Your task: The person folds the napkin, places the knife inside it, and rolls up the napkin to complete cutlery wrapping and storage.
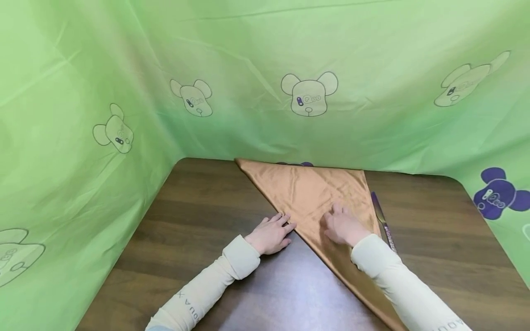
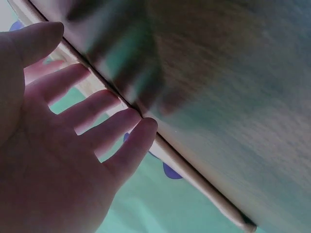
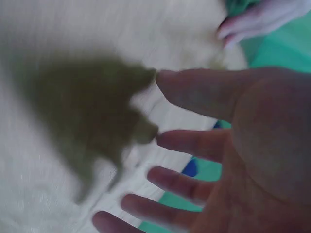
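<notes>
A shiny copper-brown satin cloth point(image 1: 304, 188), folded into a triangle, lies on the table, its long folded edge slanting from far left to near right. The fingertips of my left hand point(image 1: 271, 234) touch that edge, and the fingers are spread. Over the middle of the cloth is my right hand point(image 1: 342, 225). In the right wrist view, the thumb and fingers of the right hand point(image 3: 228, 145) are extended apart, thumb and index tips at the cloth point(image 3: 29, 194) with nothing pinched between them. My right forearm hides part of the cloth's near end.
A slim purple-handled table knife point(image 1: 388, 232) lies just right of the cloth, partly hidden by the right sleeve. The brown wooden table point(image 1: 198, 197) is bordered by green hanging fabric point(image 1: 248, 41) printed with bear heads at the back and sides.
</notes>
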A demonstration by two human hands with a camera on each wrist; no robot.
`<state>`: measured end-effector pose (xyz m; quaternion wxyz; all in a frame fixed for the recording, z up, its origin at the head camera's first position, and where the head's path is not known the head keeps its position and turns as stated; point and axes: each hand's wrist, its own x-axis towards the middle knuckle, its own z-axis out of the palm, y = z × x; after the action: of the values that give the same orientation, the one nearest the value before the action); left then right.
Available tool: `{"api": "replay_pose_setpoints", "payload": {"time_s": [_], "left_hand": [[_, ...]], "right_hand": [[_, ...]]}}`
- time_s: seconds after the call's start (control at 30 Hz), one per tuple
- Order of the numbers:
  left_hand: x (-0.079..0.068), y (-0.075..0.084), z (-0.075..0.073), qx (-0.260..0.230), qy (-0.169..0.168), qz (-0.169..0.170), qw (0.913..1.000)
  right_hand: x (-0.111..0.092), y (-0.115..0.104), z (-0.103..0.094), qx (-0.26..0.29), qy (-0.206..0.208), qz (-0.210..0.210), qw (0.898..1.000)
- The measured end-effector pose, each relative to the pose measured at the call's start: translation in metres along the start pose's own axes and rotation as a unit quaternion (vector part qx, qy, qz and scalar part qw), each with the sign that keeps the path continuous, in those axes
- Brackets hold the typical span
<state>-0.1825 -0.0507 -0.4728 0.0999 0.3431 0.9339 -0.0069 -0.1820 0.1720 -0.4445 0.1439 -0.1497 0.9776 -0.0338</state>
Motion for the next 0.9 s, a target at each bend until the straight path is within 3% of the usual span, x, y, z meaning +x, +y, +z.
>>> {"api": "replay_pose_setpoints", "payload": {"time_s": [0.23,0.37,0.5,0.7,0.9], "left_hand": [[-0.001,0.0,0.002,0.005,0.011,0.001,0.9999],[0.0,0.0,0.002,0.009,0.017,0.004,0.9998],[0.0,-0.002,0.002,0.004,0.028,0.008,0.9996],[0.001,-0.003,-0.001,0.006,0.031,0.013,0.9994],[0.005,-0.005,-0.004,0.028,0.027,0.03,0.9988]], "right_hand": [[-0.031,-0.033,0.009,-0.007,0.017,-0.041,0.999],[-0.045,-0.045,0.013,-0.016,0.01,-0.025,1.0],[-0.052,-0.05,0.019,-0.022,0.03,-0.005,0.999],[-0.053,-0.055,0.03,-0.034,0.122,-0.02,0.992],[-0.048,-0.056,0.04,-0.125,0.226,-0.059,0.964]]}}
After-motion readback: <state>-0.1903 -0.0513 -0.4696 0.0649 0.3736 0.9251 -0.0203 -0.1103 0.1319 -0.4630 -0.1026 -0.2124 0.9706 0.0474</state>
